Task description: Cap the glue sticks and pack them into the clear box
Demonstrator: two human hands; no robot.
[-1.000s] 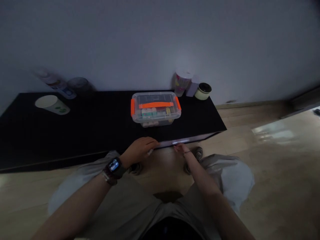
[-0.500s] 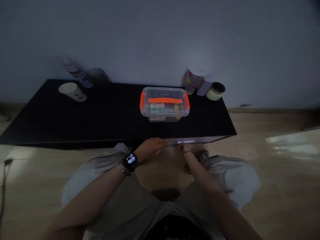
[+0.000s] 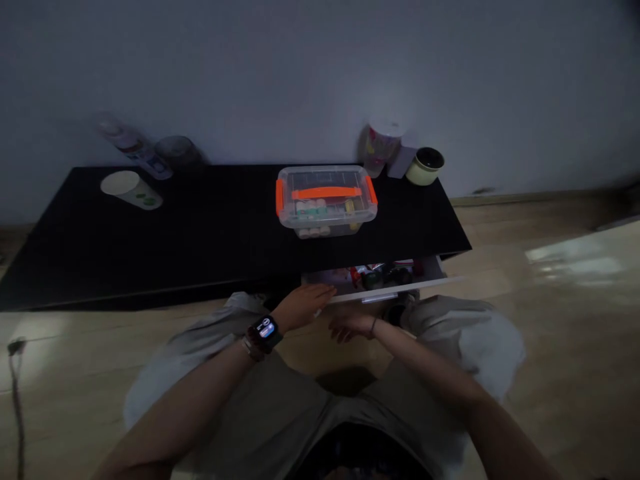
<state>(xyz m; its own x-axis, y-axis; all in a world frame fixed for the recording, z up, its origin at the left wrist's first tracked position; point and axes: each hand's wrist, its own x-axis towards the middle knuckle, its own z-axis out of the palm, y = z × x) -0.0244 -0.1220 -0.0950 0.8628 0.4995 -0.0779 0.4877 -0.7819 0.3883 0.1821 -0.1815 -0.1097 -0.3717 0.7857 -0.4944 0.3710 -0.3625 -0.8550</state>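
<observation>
left hand [image 3: 303,308] at open drawer [image 3: 420,287]

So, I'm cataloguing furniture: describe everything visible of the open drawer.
The pale drawer, material unclear, has a shiny, metal-looking bar handle on its front. It's partly pulled out under the black tabletop's right part. Red and dark items lie inside, too unclear to name. The left hand appears to touch its front's left end; the right hand looks apart, below.

Shows an orange-handled clear storage box [image 3: 326,208] toward twelve o'clock; from that, a green-marked paper cup [image 3: 131,190] at nine, and a patterned cup [image 3: 378,151], lilac box [image 3: 401,160] and black-topped cream jar [image 3: 423,174] around two.
</observation>
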